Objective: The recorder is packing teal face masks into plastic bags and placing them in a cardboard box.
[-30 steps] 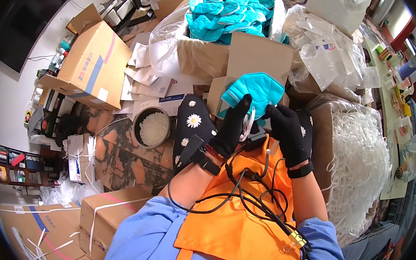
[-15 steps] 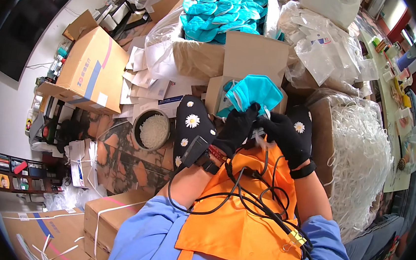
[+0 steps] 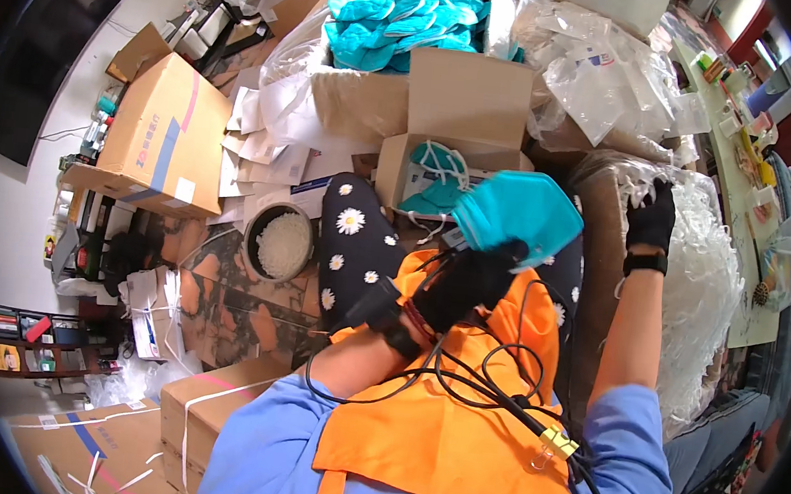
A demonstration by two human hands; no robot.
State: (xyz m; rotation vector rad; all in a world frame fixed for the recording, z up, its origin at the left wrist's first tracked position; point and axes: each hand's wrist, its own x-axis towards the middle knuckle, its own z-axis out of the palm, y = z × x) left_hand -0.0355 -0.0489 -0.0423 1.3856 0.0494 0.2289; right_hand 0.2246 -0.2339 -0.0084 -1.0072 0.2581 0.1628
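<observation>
1. A cluttered room fills the background, with a patterned floor (image 3: 235, 308) at centre left and a dark screen (image 3: 45, 56) on the wall at upper left
2. At top centre, a lined box (image 3: 361, 103) is heaped with teal masks (image 3: 405, 27); just below, an open carton (image 3: 465, 93) holds more of them
3. Right of the middle, the gloved left hand (image 3: 463, 286) grips one teal face mask (image 3: 520, 216) by its lower edge, above the person's lap
4. At centre right, the gloved right hand (image 3: 652, 221) is over the upper left part of a heap of white straps (image 3: 687, 301), fingers spread; whether it grasps any, I cannot tell
5. Left of the knees, a round bowl (image 3: 249, 245) contains small whitish pieces (image 3: 285, 245)
</observation>
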